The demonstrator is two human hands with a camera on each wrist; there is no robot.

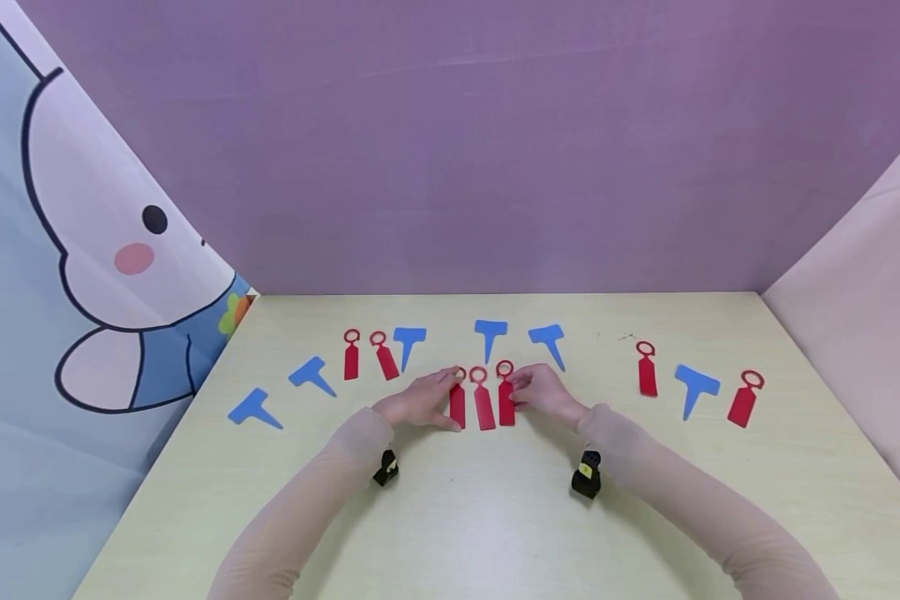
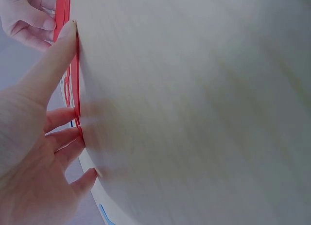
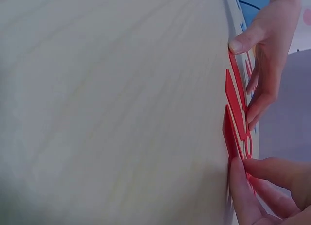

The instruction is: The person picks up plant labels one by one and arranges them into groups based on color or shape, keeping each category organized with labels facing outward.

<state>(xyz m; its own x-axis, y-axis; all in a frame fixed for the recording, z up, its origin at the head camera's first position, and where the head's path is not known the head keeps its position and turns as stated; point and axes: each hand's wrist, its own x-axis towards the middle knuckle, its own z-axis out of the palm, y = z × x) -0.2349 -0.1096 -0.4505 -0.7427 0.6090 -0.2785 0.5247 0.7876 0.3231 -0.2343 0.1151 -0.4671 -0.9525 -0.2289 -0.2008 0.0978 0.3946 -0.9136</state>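
Three flat red tags, each with a ring at its far end, stand side by side in the middle of the table. My left hand (image 1: 423, 402) spans the left red tag (image 1: 457, 407), thumb at its near end and fingertips by its ring. In the left wrist view the thumb (image 2: 60, 57) is stretched out straight. The middle red tag (image 1: 483, 408) lies untouched between the hands. My right hand (image 1: 543, 392) pinches the right red tag (image 1: 506, 404) at its right edge between thumb and fingers. That tag tilts up from the table in the right wrist view (image 3: 231, 135).
Behind the hands lie blue T-shaped plant labels (image 1: 491, 330) in a loose arc, reaching left to another blue label (image 1: 253, 408). Two red tags (image 1: 351, 360) lie at the back left. On the right, a blue label (image 1: 696, 385) lies between two red tags (image 1: 742, 405).
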